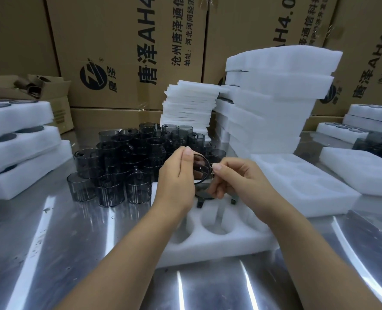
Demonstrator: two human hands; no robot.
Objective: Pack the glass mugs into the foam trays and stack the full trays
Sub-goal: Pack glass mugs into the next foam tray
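Note:
Both my hands hold one smoky grey glass mug (pixel 201 173) up above the white foam tray (pixel 219 243) in front of me. My left hand (pixel 176 180) grips its left rim, my right hand (pixel 237 177) pinches the right side near the handle. The mug's mouth faces me. The tray has round pockets; the near ones are bare, and dark mug handles show at its far pockets, partly hidden by my hands. A crowd of several grey mugs (pixel 127 162) stands upside down on the steel table, left of and behind my hands.
Filled foam trays (pixel 17 139) are stacked at the left. Tall piles of foam trays (pixel 270 104) and thin foam sheets (pixel 190 104) stand behind. Another foam tray (pixel 302 184) lies to the right, more filled trays (pixel 369 121) far right. Cardboard boxes (pixel 127 52) wall the back.

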